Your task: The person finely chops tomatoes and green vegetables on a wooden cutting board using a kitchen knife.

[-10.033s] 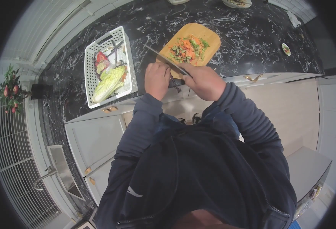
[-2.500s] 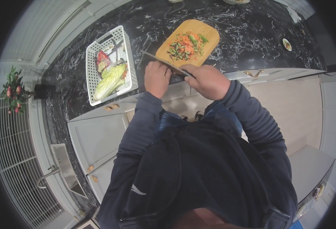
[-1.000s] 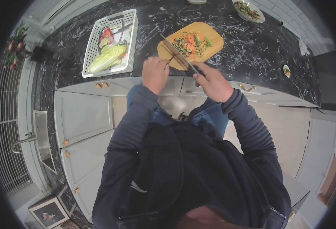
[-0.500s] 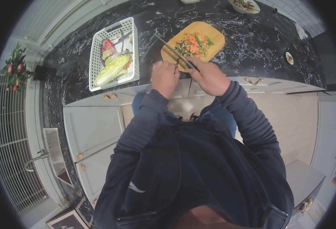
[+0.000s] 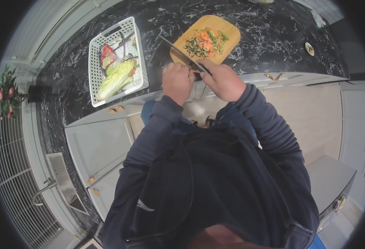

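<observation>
My right hand [image 5: 225, 83] is wrapped round the handle of a long knife [image 5: 178, 50], its blade slanting up and left across the near left part of a wooden cutting board [image 5: 228, 30]. Close beside it, my left hand [image 5: 177, 82] is closed at the board's near edge. A small dark piece shows at its fingertips, too hidden to name. Chopped vegetables [image 5: 206, 42], orange, green and dark, lie heaped on the board, beyond the knife.
To the left on the black marbled counter [image 5: 157, 18] stands a white perforated basket [image 5: 143, 62] holding a lettuce [image 5: 116, 79], something red [image 5: 108, 53] and other items. A small oval dish-like item [image 5: 310, 49] lies right. Drawer handles [image 5: 273, 76] line the counter's front.
The view has shifted slightly, and the bowl at the far edge has mostly left the frame. The knife has tilted a little, with both hands still close together at the board's near edge.
</observation>
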Action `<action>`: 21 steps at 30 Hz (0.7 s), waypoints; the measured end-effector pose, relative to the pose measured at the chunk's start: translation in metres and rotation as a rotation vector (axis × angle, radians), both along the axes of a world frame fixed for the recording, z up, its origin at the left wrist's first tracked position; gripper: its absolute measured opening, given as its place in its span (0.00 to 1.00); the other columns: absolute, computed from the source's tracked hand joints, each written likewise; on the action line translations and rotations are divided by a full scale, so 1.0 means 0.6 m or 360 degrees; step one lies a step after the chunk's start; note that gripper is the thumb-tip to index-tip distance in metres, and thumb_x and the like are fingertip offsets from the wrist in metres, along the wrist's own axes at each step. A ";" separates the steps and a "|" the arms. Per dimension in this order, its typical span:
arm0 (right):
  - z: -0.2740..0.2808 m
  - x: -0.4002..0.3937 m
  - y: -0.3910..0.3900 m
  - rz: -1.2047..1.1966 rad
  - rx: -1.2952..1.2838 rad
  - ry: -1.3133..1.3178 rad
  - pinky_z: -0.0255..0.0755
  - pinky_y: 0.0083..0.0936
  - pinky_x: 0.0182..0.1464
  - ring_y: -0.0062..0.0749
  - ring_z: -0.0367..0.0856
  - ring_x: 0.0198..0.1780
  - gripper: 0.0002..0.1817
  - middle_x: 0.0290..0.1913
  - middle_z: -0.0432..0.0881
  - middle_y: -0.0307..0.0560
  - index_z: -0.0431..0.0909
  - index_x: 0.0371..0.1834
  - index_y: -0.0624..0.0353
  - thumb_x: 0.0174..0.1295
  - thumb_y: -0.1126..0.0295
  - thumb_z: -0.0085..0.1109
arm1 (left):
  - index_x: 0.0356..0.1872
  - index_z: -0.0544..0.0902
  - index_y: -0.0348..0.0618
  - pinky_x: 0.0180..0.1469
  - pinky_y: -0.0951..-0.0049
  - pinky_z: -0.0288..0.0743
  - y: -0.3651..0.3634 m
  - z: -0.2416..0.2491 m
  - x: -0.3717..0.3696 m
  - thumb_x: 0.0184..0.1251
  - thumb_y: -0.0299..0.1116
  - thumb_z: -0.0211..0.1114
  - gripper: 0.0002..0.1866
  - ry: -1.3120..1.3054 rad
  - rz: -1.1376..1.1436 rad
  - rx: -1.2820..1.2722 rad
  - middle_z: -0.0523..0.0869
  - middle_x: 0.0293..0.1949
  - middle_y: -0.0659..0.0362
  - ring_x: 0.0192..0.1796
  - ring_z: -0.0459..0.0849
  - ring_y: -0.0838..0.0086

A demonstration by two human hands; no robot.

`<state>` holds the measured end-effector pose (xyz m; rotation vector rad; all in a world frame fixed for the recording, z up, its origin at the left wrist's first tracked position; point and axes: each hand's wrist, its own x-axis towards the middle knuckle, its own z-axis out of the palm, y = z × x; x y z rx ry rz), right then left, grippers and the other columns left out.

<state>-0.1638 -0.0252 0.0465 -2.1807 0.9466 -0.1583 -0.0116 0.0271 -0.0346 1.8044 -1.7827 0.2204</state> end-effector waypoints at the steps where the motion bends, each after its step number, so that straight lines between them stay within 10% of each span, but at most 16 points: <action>1: -0.002 0.001 -0.006 -0.0036 0.0013 -0.0093 0.65 0.32 0.39 0.43 0.74 0.34 0.19 0.36 0.78 0.50 0.65 0.57 0.58 0.64 0.66 0.38 | 0.21 0.79 0.43 0.33 0.63 0.63 -0.004 0.000 -0.001 0.58 0.32 0.53 0.10 -0.0031 -0.0003 0.0015 0.74 0.21 0.57 0.28 0.71 0.62; 6: -0.003 -0.007 -0.025 -0.0051 0.0038 -0.0313 0.62 0.31 0.52 0.41 0.72 0.49 0.20 0.50 0.74 0.52 0.66 0.57 0.62 0.65 0.65 0.38 | 0.17 0.76 0.44 0.33 0.61 0.62 -0.005 0.001 -0.006 0.51 0.32 0.53 0.08 0.0029 0.0048 -0.0011 0.75 0.20 0.58 0.29 0.72 0.60; 12: 0.001 -0.021 -0.013 -0.0195 0.0140 -0.0581 0.61 0.24 0.27 0.26 0.66 0.20 0.22 0.25 0.74 0.43 0.65 0.60 0.56 0.65 0.62 0.37 | 0.29 0.83 0.40 0.36 0.66 0.66 0.028 0.080 0.038 0.59 0.28 0.54 0.09 0.0316 -0.0124 -0.0318 0.79 0.25 0.57 0.30 0.74 0.63; 21: 0.020 -0.030 -0.002 -0.0268 0.0269 -0.0622 0.63 0.21 0.27 0.24 0.65 0.21 0.25 0.27 0.74 0.40 0.61 0.65 0.54 0.63 0.64 0.39 | 0.34 0.82 0.40 0.41 0.67 0.71 0.095 0.148 0.198 0.63 0.28 0.55 0.07 0.0128 0.0377 -0.0213 0.81 0.31 0.57 0.36 0.77 0.67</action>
